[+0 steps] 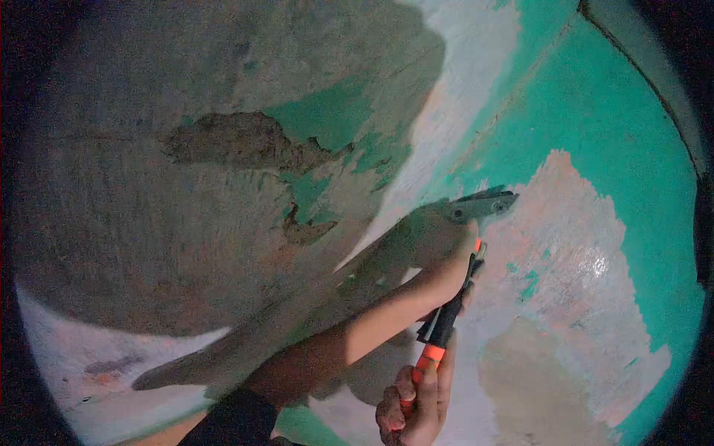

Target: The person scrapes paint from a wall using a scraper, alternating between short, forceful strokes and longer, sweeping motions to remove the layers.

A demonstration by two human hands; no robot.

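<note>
Paint scraper (446,318): held in both hands, aslant from lower centre toward upper right; black along the shaft, orange at the lower grip (429,357).
Scraper head (483,207): grey, set crosswise beyond the upper hand, with two round fixings visible; positioned over the edge between green and pale areas; contact with the surface not certain from this view.
Left forearm (357,331): extended from lower left up toward the right, partly in shade.
Left hand (455,269): wrapped about the upper shaft, just below the head; fingertips partly visible along the right side.
Right hand (420,405): clenched round the orange grip at the lower end, fingers curled, knuckles toward lower left; placed below and slightly left of the left hand, well apart from the head.
Sleeve (230,416): dark, on the left arm, at the bottom edge of view.
Pale area (573,223): right of the shaft, ragged along its border, pinkish white, marked with small green flecks (530,282) and a bright glint.
Tan patch (532,375): right of the right hand, within the pale area.
Green paint (595,97): spread across the upper right, bounded by a dark seam (632,63).
Large shadow (111,223): rounded, cast over the upper left.
Brown broken patch (230,137): inside that shadow, rough-edged, beside remnants of green.
</note>
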